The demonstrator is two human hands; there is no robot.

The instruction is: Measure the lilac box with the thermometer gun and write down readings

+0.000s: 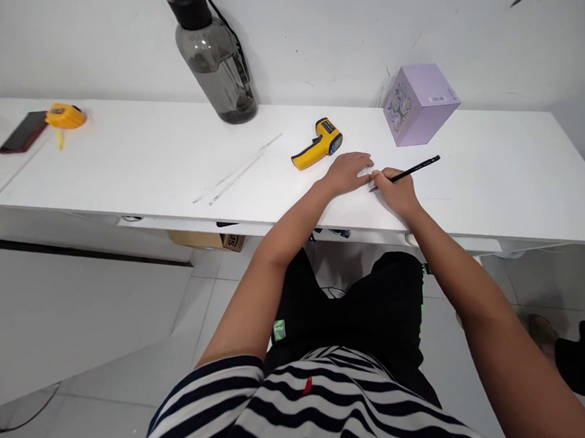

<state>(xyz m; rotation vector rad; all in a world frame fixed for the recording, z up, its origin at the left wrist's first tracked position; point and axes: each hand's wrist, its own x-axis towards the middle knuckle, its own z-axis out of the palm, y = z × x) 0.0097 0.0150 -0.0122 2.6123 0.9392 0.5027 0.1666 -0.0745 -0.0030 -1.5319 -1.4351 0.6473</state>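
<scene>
Head view: the right hand (pixel 394 189) grips a pencil (pixel 413 168) whose long axis runs up and right from its tip, touching the tabletop (pixel 145 162) just beside the left hand (pixel 349 172), which lies flat, open and empty.

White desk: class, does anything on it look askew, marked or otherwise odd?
The purple box sits turned at an angle to the wall. Faint streaks cross the white desk near the water bottle. Nothing looks spilled or broken.
</scene>
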